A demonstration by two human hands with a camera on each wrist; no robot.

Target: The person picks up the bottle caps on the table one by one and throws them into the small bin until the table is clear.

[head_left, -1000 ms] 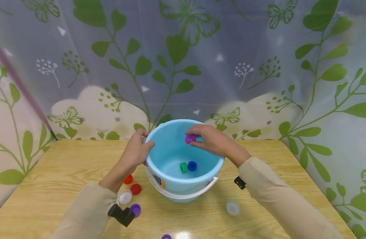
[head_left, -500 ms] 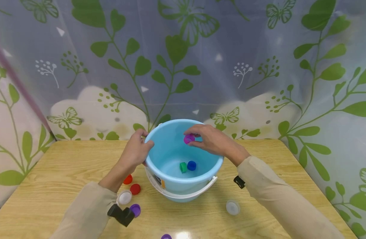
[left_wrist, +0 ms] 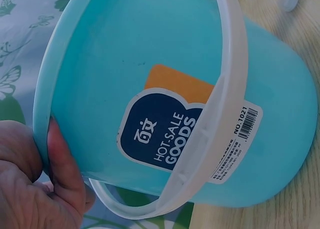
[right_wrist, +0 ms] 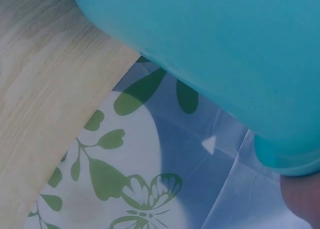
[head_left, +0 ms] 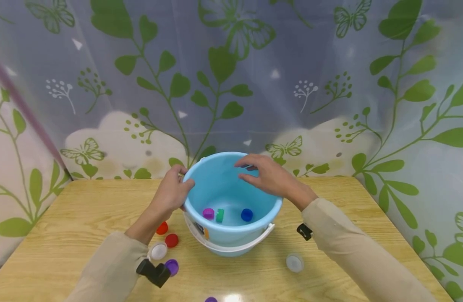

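Note:
A light blue bucket (head_left: 231, 241) with a white handle (head_left: 250, 245) stands on the wooden table. My left hand (head_left: 172, 188) grips its left rim, thumb inside; the left wrist view shows the fingers at the rim and a label (left_wrist: 160, 129) on the bucket's side. Over the bucket's opening, my right hand (head_left: 267, 176) has its fingers apart and holds nothing. On the bucket's floor lie a magenta bottle cap (head_left: 208, 213), a green cap (head_left: 220, 215) and a blue cap (head_left: 247, 215). In the right wrist view only a bit of that hand shows below the rim.
Left of the bucket lie red caps (head_left: 171, 240), a white cap (head_left: 158, 251) and a purple cap (head_left: 172, 267). Another purple cap (head_left: 210, 299) is at the bottom edge of the view. A whitish cap (head_left: 294, 263) lies to the right. Behind the table hangs a patterned curtain (head_left: 231, 84).
The magenta cap has left my right hand's fingers and now lies in the bucket. The green cap has shifted left and the blue one slightly right. My left hand stays on the rim.

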